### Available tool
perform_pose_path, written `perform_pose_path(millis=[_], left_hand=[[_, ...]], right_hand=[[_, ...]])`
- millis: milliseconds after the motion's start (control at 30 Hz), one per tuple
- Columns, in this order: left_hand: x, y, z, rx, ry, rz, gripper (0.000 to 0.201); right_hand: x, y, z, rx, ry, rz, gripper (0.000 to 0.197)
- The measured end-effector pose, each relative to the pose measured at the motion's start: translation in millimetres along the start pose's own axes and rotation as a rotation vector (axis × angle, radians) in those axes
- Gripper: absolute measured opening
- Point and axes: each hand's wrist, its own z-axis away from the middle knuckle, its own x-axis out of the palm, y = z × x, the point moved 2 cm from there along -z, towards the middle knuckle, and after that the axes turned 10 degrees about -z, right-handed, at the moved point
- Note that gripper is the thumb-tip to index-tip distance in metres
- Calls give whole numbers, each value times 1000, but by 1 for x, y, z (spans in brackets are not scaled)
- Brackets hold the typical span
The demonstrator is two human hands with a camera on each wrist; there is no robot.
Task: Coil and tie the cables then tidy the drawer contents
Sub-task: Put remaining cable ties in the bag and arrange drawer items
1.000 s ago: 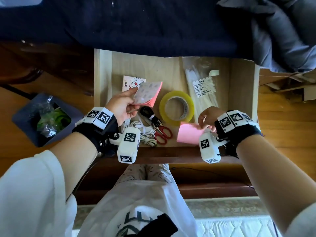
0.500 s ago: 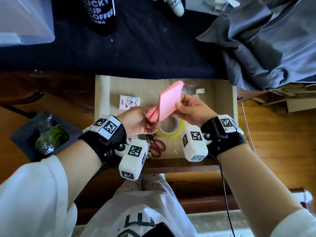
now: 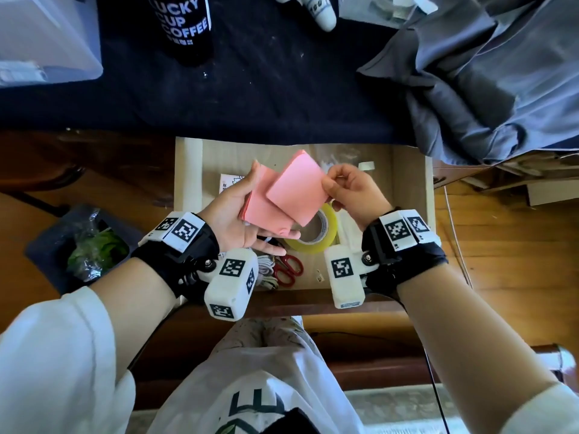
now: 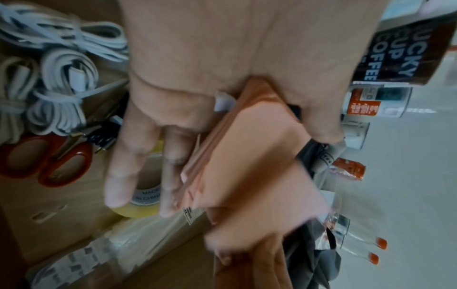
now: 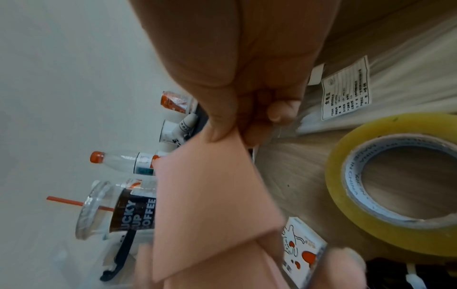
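Presently both pink note pads are held above the drawer [image 3: 410,183]: lower pad [image 3: 260,211] lies on the left hand [image 3: 232,214], thumb clamping it; right hand [image 3: 351,192] pinches the upper pad [image 3: 296,192] at its corner. Light, floppy paper; judged best gripped by opposite edges.

The dark cup [image 3: 185,26] on the worktop reads "LUCKY CUP COFFEE", and the yellow tape roll's [image 5: 395,185] core reads "MADE IN CHINA".

The open wooden drawer [image 3: 410,183] holds yellow tape [image 3: 326,236], red scissors [image 3: 289,269] and white cables [image 3: 266,272]. A dark table [image 3: 282,98] sits above it.
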Motion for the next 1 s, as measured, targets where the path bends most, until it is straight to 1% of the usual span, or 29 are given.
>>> perform_pose_path(millis=[100,167,267,400,500,600,667,767,833,867,933,967,1000], left_hand=[[-4,-2,0,-21,-19,12,84],[-4,-2,0,-31,0,18,83],[2,3,-1,-25,46,34,78],[14,9,0,-34,32,-5,80],[25,10,0,-35,0,-35,78],[33,8,-1,-10,-9,-33,72],[35,7,-1,9,-28,17,73],[35,6,3,75,-79,70,74],[36,3,5,107,-121,66,74],[35,2,5,114,-106,78,72],[31,0,3,142,-34,140,51],[28,0,3,155,11,178,46],[26,2,3,158,48,217,47]], right_hand=[[-12,-10,5,-28,87,-86,23],[-17,-19,8,-65,90,-152,23],[-15,-36,10,-153,39,-157,12],[-3,-50,8,-217,-73,-112,32],[16,-54,10,-233,-168,-28,38],[32,-50,11,-287,-166,70,36],[39,-46,11,-327,-157,67,33],[42,-39,10,-368,-158,38,32],[40,-36,9,-371,-145,53,35],[37,-34,9,-364,-132,67,36],[28,-29,8,-315,-90,117,38],[22,-26,8,-273,-67,142,39],[16,-23,8,-226,-54,154,38]])
